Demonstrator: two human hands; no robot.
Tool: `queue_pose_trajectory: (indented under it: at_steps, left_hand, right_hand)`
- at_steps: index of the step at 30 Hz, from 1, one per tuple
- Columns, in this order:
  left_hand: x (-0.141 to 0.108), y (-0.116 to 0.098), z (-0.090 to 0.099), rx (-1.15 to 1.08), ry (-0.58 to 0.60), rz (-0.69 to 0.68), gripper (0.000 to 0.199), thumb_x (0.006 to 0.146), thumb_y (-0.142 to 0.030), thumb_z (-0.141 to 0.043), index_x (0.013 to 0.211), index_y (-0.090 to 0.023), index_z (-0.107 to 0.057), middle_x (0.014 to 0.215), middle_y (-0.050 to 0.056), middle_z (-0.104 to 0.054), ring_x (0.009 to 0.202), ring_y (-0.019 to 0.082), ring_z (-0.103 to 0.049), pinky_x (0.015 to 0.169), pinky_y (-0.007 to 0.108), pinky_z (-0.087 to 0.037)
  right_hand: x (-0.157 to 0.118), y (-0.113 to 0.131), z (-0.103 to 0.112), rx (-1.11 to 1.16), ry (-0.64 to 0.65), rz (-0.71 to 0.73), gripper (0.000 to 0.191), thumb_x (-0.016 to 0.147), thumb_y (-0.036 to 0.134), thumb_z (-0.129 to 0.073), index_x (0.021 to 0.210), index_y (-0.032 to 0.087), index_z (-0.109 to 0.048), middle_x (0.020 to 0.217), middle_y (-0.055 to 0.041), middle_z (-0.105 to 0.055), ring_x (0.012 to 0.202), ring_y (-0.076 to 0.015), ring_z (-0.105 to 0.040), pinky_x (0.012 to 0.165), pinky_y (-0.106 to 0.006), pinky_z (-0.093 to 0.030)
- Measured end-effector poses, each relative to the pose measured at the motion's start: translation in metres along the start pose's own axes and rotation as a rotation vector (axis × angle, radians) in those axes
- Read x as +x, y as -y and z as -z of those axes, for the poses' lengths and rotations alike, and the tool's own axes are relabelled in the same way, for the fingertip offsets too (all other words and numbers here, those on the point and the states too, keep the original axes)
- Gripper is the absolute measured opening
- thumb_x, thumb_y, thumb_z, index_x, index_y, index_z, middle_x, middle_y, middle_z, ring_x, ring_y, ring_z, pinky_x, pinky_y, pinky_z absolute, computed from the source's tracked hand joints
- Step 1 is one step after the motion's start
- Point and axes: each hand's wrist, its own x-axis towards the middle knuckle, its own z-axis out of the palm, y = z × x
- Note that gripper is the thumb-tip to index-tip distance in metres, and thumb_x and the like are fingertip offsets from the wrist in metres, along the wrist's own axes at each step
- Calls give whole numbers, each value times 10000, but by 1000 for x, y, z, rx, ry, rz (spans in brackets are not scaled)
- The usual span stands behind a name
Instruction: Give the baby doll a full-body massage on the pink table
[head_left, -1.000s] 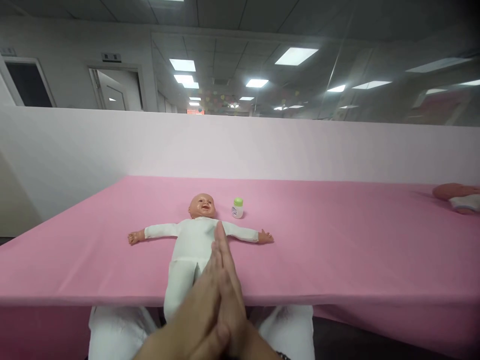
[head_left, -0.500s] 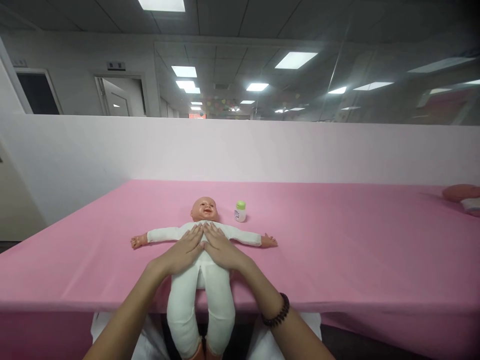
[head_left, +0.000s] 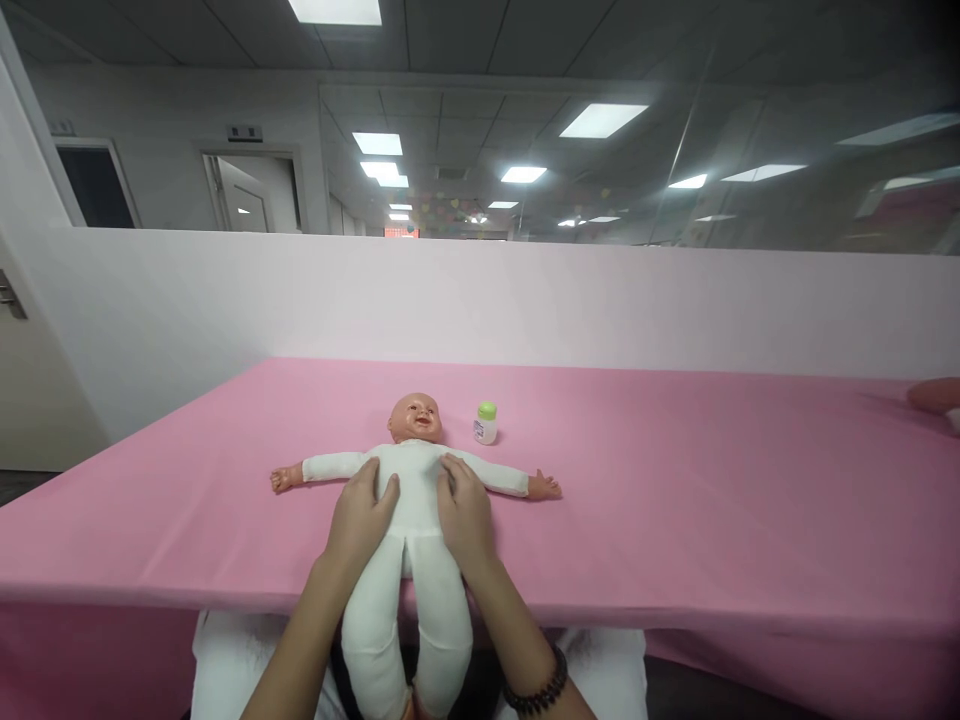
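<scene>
A baby doll (head_left: 416, 480) with a white cloth body lies face up on the pink table, its arms spread and its legs hanging over the front edge. My left hand (head_left: 364, 515) rests against the left side of its torso, thumb apart from the fingers. On the torso's right side lies my right hand (head_left: 465, 508), fingers slightly curved and the thumb near them. Both hands touch the cloth and neither grips anything visible. Beside the doll's head stands a small bottle (head_left: 486, 425) with a green cap.
The pink table (head_left: 697, 500) reaches far to the right, where part of another doll (head_left: 932, 395) shows at the frame's edge. A white low wall (head_left: 525, 300) with glass above it runs along the back.
My hands have moved apart from the middle of the doll's chest to the two sides of its torso. The view has shifted slightly, and the bottle stands in the same place.
</scene>
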Motion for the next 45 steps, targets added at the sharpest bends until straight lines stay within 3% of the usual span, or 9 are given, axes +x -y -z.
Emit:
queue_pose_trajectory:
  at_steps: [5, 14, 21, 24, 27, 31, 36, 41, 45]
  left_hand:
    - [-4, -1, 7, -126, 153, -396, 421, 1001, -432, -445, 1308, -227, -648, 1427, 106, -576, 1345, 252, -515, 1150, 440, -404]
    - [1, -2, 9, 57, 426, -230, 676, 1014, -545, -303, 1591, -197, -238, 1666, 65, -160, 1551, 232, -105, 1263, 502, -69]
    - [-2, 5, -2, -79, 241, 48, 799, 966, -579, -411, 1579, -96, -238, 1667, 140, -131, 1549, 273, -100, 1257, 486, -149]
    - [-5, 7, -1, -134, 49, 1, 584, 966, -469, -451, 1419, -106, -512, 1541, 171, -445, 1453, 288, -385, 1208, 481, -304]
    - [-8, 3, 5, -174, -152, -192, 338, 966, -393, -457, 1024, -175, -708, 1150, 125, -720, 1174, 279, -628, 1068, 462, -464]
    - [-8, -3, 10, -219, 26, -380, 350, 986, -386, -462, 1191, -203, -678, 1276, 104, -678, 1253, 250, -584, 1107, 432, -436]
    - [-3, -6, 9, -43, 350, -261, 560, 1012, -490, -386, 1527, -270, -402, 1601, 43, -369, 1533, 265, -203, 1246, 556, -136]
    - [-2, 0, 3, -49, 332, -107, 650, 1001, -531, -364, 1562, -205, -327, 1659, 62, -205, 1551, 251, -93, 1256, 513, -129]
    - [-1, 12, -5, -147, 202, 18, 630, 1014, -460, -332, 1538, -111, -342, 1652, 133, -224, 1539, 249, -179, 1257, 492, -161]
  right_hand:
    - [-5, 8, 8, 184, 100, 340, 306, 936, 253, -476, 1072, 193, -743, 1150, -90, -723, 1150, -217, -636, 1059, -384, -464]
    - [3, 7, 7, -126, 447, 118, 508, 1012, 396, -375, 1503, 287, -446, 1612, 6, -306, 1542, -230, -158, 1249, -537, -61]
    - [2, -2, 0, -105, 170, -75, 655, 936, 436, -496, 1488, 87, -456, 1578, -130, -371, 1500, -304, -275, 1226, -490, -225]
    - [-1, 0, 2, -76, -78, 37, 360, 936, 316, -455, 1050, 131, -743, 1131, -147, -720, 1126, -285, -635, 1016, -434, -471]
    - [-5, 6, 4, 26, -144, 225, 342, 949, 305, -458, 773, 178, -723, 801, -101, -724, 836, -242, -676, 839, -393, -532]
    - [-5, 10, 6, 129, 75, 329, 284, 937, 262, -499, 982, 198, -772, 1052, -81, -758, 1148, -253, -653, 1048, -422, -476]
    - [0, 8, 9, -16, 357, 208, 438, 977, 346, -470, 1371, 216, -612, 1464, -53, -537, 1456, -241, -382, 1228, -488, -241]
    - [3, 6, 7, -119, 370, 48, 584, 985, 460, -452, 1518, 222, -424, 1616, -44, -293, 1537, -265, -174, 1242, -561, -83]
    - [1, 2, 3, -83, 177, -23, 579, 945, 376, -484, 1450, 92, -505, 1541, -136, -431, 1479, -288, -329, 1222, -499, -232]
